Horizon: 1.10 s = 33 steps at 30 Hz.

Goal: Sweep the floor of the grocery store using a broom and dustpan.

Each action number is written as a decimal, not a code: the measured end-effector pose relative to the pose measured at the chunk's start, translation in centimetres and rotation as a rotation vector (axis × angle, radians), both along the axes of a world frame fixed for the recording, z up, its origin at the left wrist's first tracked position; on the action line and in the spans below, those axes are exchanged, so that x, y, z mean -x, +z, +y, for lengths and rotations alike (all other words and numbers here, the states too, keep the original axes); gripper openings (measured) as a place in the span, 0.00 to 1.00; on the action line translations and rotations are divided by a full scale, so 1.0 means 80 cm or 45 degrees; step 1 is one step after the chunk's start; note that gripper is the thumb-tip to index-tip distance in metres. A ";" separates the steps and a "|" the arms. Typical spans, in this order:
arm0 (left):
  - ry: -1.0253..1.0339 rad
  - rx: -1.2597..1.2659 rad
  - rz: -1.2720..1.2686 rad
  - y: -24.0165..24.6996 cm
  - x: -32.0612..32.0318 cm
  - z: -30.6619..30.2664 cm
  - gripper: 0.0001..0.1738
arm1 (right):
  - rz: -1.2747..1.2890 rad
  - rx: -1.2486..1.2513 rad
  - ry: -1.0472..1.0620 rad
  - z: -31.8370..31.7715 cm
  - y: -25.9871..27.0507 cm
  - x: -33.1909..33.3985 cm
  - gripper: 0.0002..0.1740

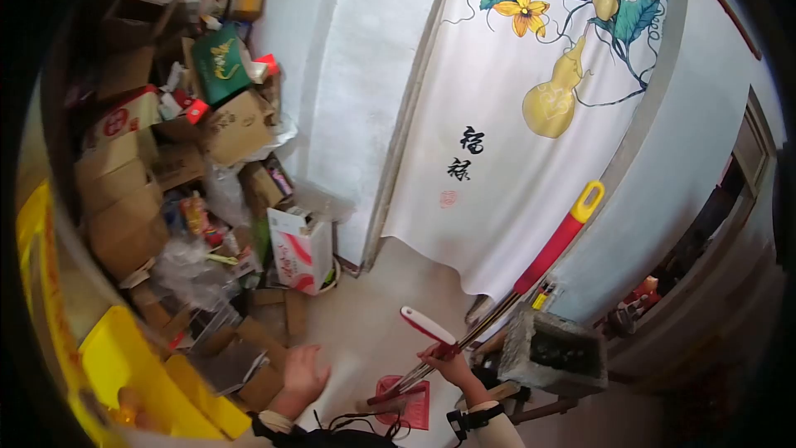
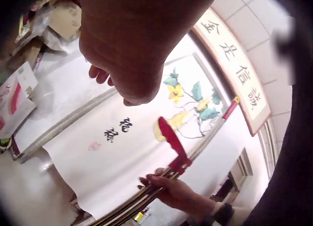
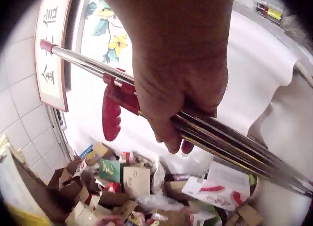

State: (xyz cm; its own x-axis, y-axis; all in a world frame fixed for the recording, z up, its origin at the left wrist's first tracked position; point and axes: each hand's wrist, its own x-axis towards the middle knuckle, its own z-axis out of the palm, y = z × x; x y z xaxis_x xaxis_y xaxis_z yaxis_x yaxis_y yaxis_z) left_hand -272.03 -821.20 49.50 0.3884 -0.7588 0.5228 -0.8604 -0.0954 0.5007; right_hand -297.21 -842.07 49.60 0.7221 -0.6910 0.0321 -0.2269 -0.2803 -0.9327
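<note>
My right hand (image 1: 452, 367) grips a bundle of long metal poles (image 3: 230, 143), its fingers curled round them in the right wrist view. A red and white handle (image 1: 427, 326) sticks out sideways from the bundle beside the hand. Below lies a red dustpan (image 1: 412, 409) on the floor. A longer red handle with a yellow loop end (image 1: 551, 247) slants up against the wall. My left hand (image 1: 304, 375) hangs free to the left of the poles, holding nothing, its fingers loosely bent.
Cardboard boxes (image 1: 124, 228) and plastic bags are piled at the left, with a white and red box (image 1: 303, 253) at their edge. Yellow panels (image 1: 124, 357) stand at lower left. A stone basin (image 1: 547, 348) stands right of the poles. A white curtain (image 1: 497, 199) hangs in the doorway.
</note>
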 end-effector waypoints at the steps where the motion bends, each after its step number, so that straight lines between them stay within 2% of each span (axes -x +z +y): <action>1: 0.034 -0.057 0.071 -0.020 -0.024 -0.029 0.26 | 0.082 0.089 -0.085 -0.035 0.019 -0.008 0.02; 3: 0.031 -0.180 0.145 -0.048 -0.054 -0.083 0.25 | -0.152 0.060 -0.127 -0.115 0.044 -0.016 0.06; 5: 0.106 -0.428 0.157 -0.077 -0.079 -0.129 0.23 | -0.219 0.055 -0.119 -0.203 0.047 -0.019 0.04; 6: 0.096 -0.434 0.162 -0.105 -0.092 -0.151 0.23 | -0.207 0.065 -0.137 -0.243 0.060 -0.028 0.05; 7: 0.094 -0.655 0.305 -0.140 -0.105 -0.173 0.21 | -0.279 0.097 -0.170 -0.290 0.052 -0.031 0.05; 8: 0.112 -0.880 0.454 -0.169 -0.115 -0.190 0.21 | -0.182 0.150 -0.183 -0.326 0.062 -0.040 0.06; 10: 0.133 -1.109 0.518 -0.202 -0.129 -0.227 0.19 | -0.030 0.248 -0.214 -0.412 0.075 -0.058 0.08; 11: -0.028 -1.146 0.427 -0.301 -0.164 -0.232 0.17 | 0.026 0.293 -0.232 -0.460 0.074 -0.065 0.08; 12: -0.189 -1.167 0.338 -0.390 -0.196 -0.238 0.16 | -0.170 0.182 -0.207 -0.519 0.072 -0.087 0.09; 13: -0.161 -1.172 0.361 -0.392 -0.178 -0.250 0.16 | -0.127 0.207 -0.162 -0.553 0.074 -0.098 0.09; 15: 0.238 -1.129 0.488 -0.373 -0.139 -0.255 0.14 | -0.015 0.329 -0.076 -0.634 0.061 -0.113 0.08; 17: 0.636 -1.105 0.610 -0.369 -0.098 -0.250 0.14 | 0.090 0.305 -0.003 -0.706 0.075 -0.141 0.08; 18: 0.668 -1.129 0.632 -0.362 -0.087 -0.265 0.14 | -0.083 0.266 0.123 -0.733 0.094 -0.157 0.07; 20: 0.189 -1.652 0.112 -0.367 -0.070 -0.306 0.14 | -0.095 0.233 0.186 -0.814 0.091 -0.192 0.07; 21: -0.093 -1.876 -0.144 -0.393 -0.061 -0.319 0.13 | -0.117 0.229 0.215 -0.850 0.086 -0.210 0.07; 22: -0.089 -1.905 -0.095 -0.407 -0.054 -0.333 0.13 | -0.136 0.186 0.251 -0.882 0.085 -0.230 0.07; 24: -0.038 -1.554 0.264 -0.469 -0.034 -0.373 0.13 | -0.125 0.130 0.316 -0.953 0.084 -0.264 0.07; 25: -0.029 -1.568 0.310 -0.488 -0.017 -0.406 0.13 | -0.120 0.209 0.361 -0.989 0.081 -0.280 0.08; 27: 0.273 -1.551 0.557 -0.526 -0.011 -0.487 0.12 | -0.102 0.280 0.410 -1.064 0.067 -0.313 0.08; 29: 0.581 -1.523 0.794 -0.546 -0.007 -0.561 0.12 | -0.113 0.054 0.380 -1.137 0.053 -0.347 0.16; 30: 0.727 -1.479 0.900 -0.555 -0.015 -0.613 0.11 | -0.088 0.061 0.420 -1.180 0.051 -0.362 0.27; 31: 0.396 -1.534 0.711 -0.544 -0.040 -0.657 0.11 | -0.073 0.073 0.429 -1.216 0.050 -0.374 0.27; 33: -0.216 -1.460 0.248 -0.491 -0.094 -0.757 0.11 | -0.060 0.183 0.260 -1.285 0.048 -0.393 0.34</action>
